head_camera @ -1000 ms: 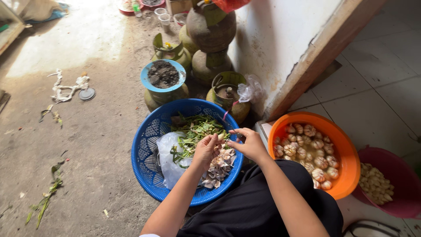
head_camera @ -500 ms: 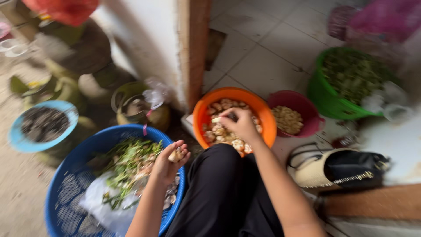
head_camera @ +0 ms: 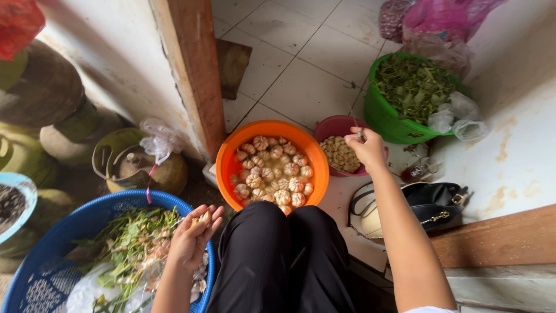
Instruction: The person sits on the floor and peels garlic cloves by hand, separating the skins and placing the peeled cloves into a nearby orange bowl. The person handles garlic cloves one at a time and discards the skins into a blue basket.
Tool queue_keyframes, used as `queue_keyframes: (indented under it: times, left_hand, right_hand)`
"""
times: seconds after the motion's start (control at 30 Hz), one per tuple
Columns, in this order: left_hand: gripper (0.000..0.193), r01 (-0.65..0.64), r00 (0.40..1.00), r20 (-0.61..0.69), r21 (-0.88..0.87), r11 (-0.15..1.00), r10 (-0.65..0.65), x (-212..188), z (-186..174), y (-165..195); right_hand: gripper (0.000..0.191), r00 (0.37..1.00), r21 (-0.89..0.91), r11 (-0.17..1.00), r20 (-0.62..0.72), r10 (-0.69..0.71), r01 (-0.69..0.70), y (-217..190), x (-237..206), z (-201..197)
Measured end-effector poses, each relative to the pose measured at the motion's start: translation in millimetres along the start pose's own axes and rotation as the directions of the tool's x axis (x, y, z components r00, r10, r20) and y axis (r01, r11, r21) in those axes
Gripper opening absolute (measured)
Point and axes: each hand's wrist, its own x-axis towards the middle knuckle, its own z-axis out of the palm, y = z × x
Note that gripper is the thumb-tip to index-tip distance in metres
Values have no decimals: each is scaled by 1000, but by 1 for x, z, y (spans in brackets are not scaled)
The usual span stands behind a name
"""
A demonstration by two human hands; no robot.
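A person is wearing loose black trousers (head_camera: 278, 261), the fabric creasing softly over both knees. Both forearms are showing bare, with no watch or ring visible on the left hand (head_camera: 191, 237) or right hand (head_camera: 366, 148); a white sleeve edge (head_camera: 431, 309) is peeking in well above the right hand.

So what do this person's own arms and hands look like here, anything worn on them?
Both forearms are bare, with no watch, bracelet or glove in view. The left hand and right hand show no rings that can be made out on the fingers. At the bottom edge a sliver of white sleeve shows on the right arm. Black trousers cover the legs.
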Motion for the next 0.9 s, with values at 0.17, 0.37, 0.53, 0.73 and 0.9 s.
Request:
queue_keyframes:
  times: [0.17, 0.37, 0.53, 0.73, 0.9]
  left_hand:
    - [40, -49, 997, -51, 42, 998, 51, -13, 14, 1]
    - [40, -198, 980, 9, 34, 980, 198, -29, 3, 6]
    - [28, -303, 952, -26, 42, 952, 304, -44, -23, 16]
    - [21, -496, 868, -20, 23, 868, 496, -58, -43, 21]
    - [17, -505, 861, -29, 68, 860, 508, -56, -43, 18]
  right_hand:
    - [40, 936, 155, 979, 304, -177, 135, -41, -43, 62]
    - [34, 659, 466, 881, 636, -401, 85, -110, -121, 163]
    - [40, 471, 384, 921, 802, -367, 64, -137, -191, 227]
    - [43, 395, 464, 882, 798, -455, 78, -139, -241, 257]
    - [42, 435, 434, 889, 779, -452, 146, -142, -245, 253]
